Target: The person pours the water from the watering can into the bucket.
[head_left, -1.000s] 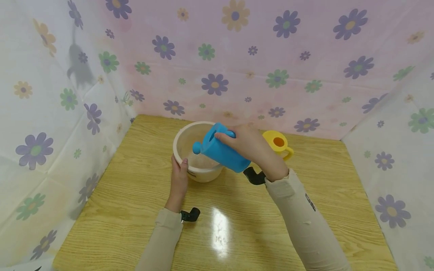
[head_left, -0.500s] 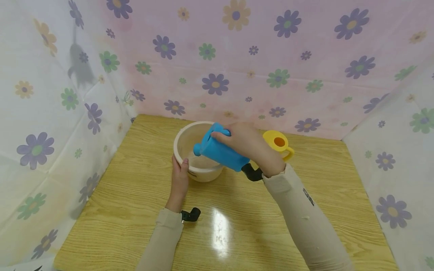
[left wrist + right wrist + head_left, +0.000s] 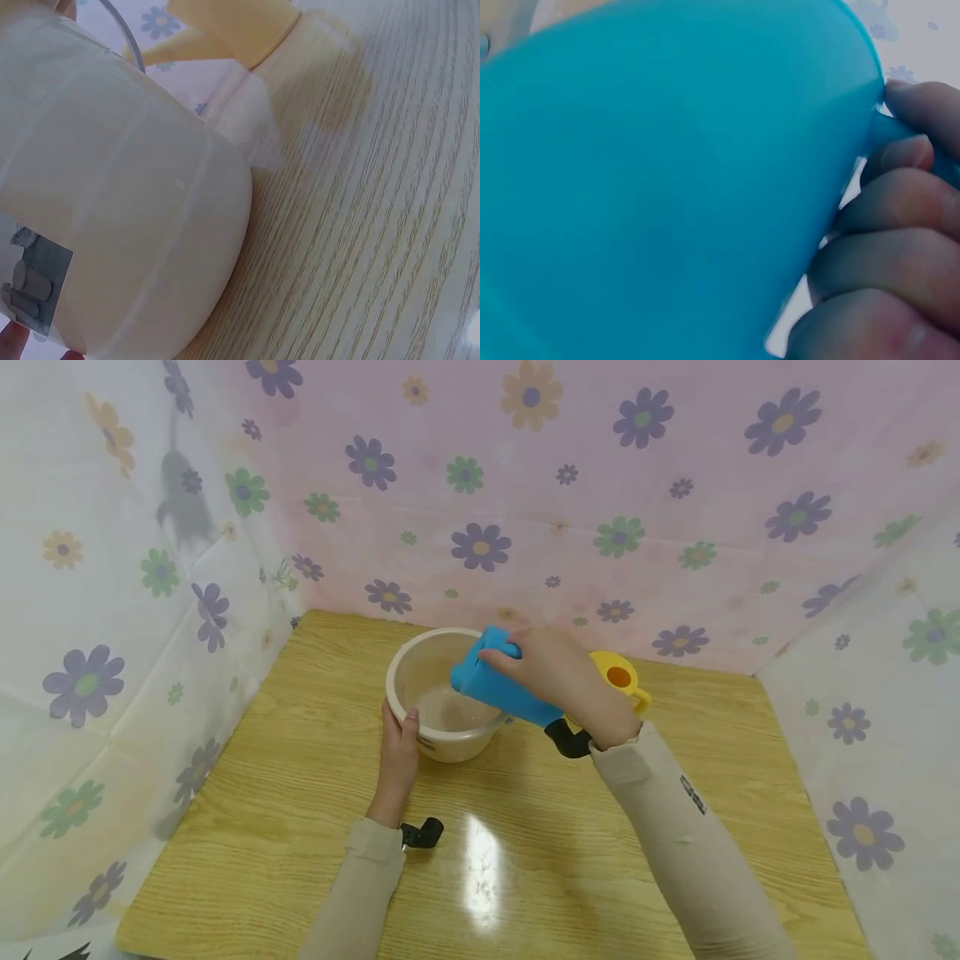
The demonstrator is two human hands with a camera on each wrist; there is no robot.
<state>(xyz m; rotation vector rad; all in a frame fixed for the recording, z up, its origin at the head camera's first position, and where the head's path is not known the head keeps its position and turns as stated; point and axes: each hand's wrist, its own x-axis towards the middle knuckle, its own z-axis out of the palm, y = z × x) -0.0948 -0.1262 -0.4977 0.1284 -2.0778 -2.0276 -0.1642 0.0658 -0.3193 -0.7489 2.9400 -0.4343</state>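
The right grip [image 3: 558,672] has its fingers curled closely round the handle of a blue watering can [image 3: 506,693], which hangs tilted to the left of that grip, its far end over the mouth of a cream tub [image 3: 453,750]. The left grip [image 3: 399,752] is clasped on the tub's near-left edge, thumb over the rim and fingers against the outer wall, so the tub stands on the counter [image 3: 262,827] just beyond it. To the right of the right grip, partly hidden by the forearm, stands a yellow watering can [image 3: 606,661].
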